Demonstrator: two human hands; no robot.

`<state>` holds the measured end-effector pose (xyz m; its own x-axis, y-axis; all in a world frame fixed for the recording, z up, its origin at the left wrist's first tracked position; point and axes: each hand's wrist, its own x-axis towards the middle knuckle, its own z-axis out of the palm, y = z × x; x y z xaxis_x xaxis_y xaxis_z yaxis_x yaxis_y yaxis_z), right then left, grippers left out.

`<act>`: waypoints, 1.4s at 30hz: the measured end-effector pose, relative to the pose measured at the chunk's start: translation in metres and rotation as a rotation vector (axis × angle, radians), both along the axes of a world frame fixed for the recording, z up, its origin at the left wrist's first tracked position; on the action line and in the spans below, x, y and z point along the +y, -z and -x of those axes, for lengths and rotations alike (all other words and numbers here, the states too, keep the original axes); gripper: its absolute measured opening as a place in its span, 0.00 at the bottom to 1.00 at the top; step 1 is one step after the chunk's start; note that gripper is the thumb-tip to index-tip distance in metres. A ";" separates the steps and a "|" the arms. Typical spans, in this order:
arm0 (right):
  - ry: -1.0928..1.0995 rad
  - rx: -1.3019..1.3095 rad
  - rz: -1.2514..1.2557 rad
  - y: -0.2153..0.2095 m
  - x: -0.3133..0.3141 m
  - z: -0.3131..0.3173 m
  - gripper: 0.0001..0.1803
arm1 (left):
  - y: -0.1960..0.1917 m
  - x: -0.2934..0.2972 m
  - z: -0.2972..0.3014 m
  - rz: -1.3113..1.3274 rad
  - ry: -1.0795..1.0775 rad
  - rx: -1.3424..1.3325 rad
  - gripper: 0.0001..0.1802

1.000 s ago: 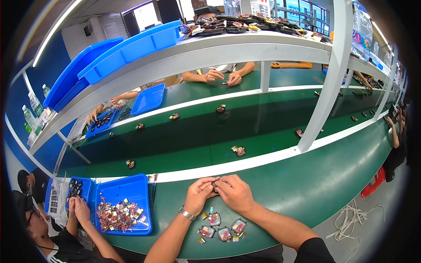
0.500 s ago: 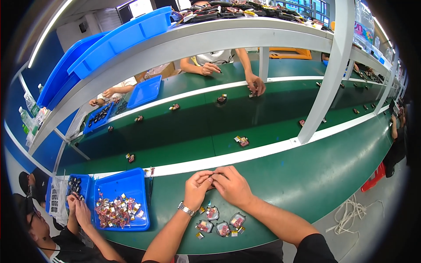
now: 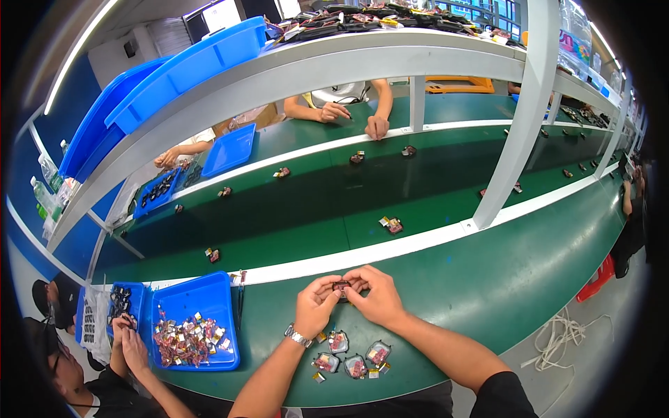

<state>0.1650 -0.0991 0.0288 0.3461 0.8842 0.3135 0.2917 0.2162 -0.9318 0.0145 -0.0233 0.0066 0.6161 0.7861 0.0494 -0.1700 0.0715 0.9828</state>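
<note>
Above the green bench, my left hand [image 3: 317,304] and my right hand [image 3: 377,298] pinch a small dark housing with a red circuit board [image 3: 341,286] between them. Fingertips and thumbs of both hands grip its sides, covering part of it. Just below my hands, several similar open housings lie loosely grouped on the bench, such as a grey one with a red board [image 3: 355,366] and another at its right [image 3: 378,352]. Small silver-and-yellow pieces [image 3: 318,377] lie beside them, some seemingly attached.
A blue tray [image 3: 234,327] of small red-and-silver parts stands at left, beside a co-worker's hands [image 3: 132,345]. Beyond a white rail [image 3: 300,266], a green belt [image 3: 293,223] carries scattered housings. A slanted grey post [image 3: 519,132] supports the loaded shelf overhead. Another co-worker sits opposite.
The housing in my hands has turned, so its red board now shows. Pieces on the belt have shifted slightly right. The opposite co-worker's hand has drawn back from a piece on the belt.
</note>
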 end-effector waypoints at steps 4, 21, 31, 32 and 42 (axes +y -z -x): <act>-0.003 -0.035 0.001 0.002 -0.001 0.000 0.10 | -0.001 0.000 -0.001 -0.031 -0.001 0.026 0.15; 0.494 -0.733 0.100 0.012 0.084 -0.082 0.23 | -0.001 0.008 0.006 -0.001 -0.074 -0.054 0.15; 0.486 -0.520 0.137 0.026 0.032 -0.123 0.28 | -0.005 0.007 0.007 0.059 -0.017 0.022 0.12; 0.332 -0.420 0.045 0.026 0.030 -0.117 0.29 | -0.007 0.008 0.007 0.117 -0.017 0.030 0.12; -0.429 -0.366 0.080 -0.029 -0.003 -0.039 0.30 | -0.015 0.021 0.020 0.270 0.387 0.082 0.22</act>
<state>0.2038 -0.1022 0.0573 -0.1678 0.9476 0.2719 0.5003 0.3195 -0.8047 -0.0052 -0.0025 0.0212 0.8592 0.4766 -0.1863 -0.0031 0.3689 0.9294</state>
